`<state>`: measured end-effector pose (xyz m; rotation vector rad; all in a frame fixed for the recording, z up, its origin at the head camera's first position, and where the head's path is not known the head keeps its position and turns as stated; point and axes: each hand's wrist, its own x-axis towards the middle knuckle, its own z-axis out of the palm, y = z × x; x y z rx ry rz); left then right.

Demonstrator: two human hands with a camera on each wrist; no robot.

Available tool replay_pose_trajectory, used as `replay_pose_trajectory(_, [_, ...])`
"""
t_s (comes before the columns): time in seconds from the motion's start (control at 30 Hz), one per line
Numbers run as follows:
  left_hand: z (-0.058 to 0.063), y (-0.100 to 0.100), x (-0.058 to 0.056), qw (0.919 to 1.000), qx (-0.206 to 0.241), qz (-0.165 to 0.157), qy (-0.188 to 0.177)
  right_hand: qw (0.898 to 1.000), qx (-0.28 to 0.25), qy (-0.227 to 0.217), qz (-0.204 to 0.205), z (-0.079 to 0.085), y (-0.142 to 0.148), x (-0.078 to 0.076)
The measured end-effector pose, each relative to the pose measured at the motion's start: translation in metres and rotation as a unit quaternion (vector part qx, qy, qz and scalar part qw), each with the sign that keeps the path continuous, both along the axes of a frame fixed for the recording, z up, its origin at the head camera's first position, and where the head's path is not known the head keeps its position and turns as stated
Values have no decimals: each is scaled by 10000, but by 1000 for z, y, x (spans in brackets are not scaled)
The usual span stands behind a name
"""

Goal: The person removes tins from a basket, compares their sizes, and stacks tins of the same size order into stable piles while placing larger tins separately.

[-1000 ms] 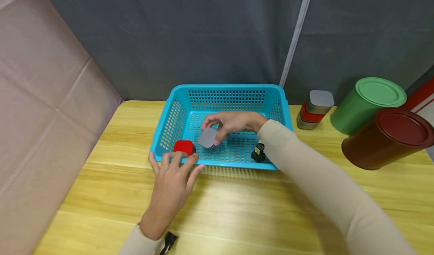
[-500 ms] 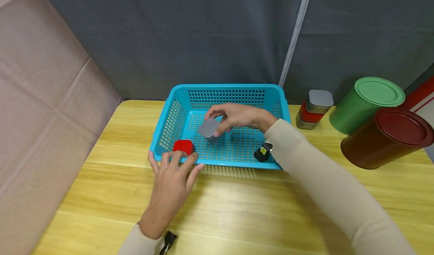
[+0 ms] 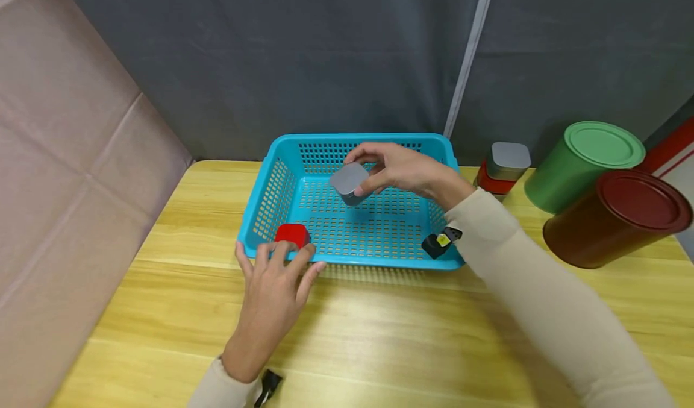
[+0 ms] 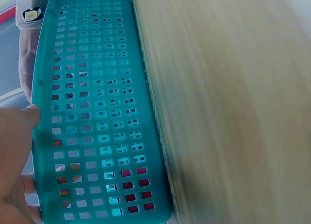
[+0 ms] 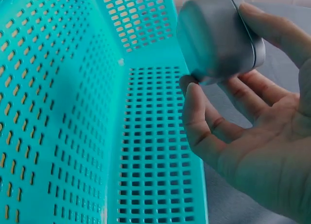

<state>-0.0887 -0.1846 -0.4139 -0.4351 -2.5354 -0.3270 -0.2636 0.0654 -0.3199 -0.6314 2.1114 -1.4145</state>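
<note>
My right hand [image 3: 398, 170] grips a small grey tin [image 3: 351, 182] with rounded corners by its sides. It is lifted within the turquoise plastic basket [image 3: 347, 262], over the perforated floor. Close up in the right wrist view, a seam runs round the tin [image 5: 218, 37] near its lid, between thumb and fingers. My left hand [image 3: 273, 293] holds the basket's near rim at the left, fingers bent over it. Skin shows through the holes of the basket wall [image 4: 43, 136] in the left wrist view. A red tin [image 3: 293, 234] sits inside, just beyond those fingers.
Right of the basket stands a stack of small grey and red tins [image 3: 504, 164]. Beside it are a large green can [image 3: 588, 167] and a dark red can [image 3: 607, 224]. A grey curtain [image 3: 325, 64] hangs close behind the basket on the wooden table [image 3: 368, 329].
My right hand has raised the grey tin off the basket floor area, moving it up and to the right. The left hand stays on the rim, and the red tin has not moved.
</note>
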Motion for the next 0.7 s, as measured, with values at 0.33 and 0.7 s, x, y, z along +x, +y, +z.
replay_pose_trajectory(0.33, [0, -1, 0, 10000, 21, 20, 27, 9977, -308, 141, -593, 11, 25, 11])
replay_pose_trajectory(0.7, [-1, 1, -1, 10000, 18, -3, 55, 9895, 137, 473, -1359, 24, 65, 27])
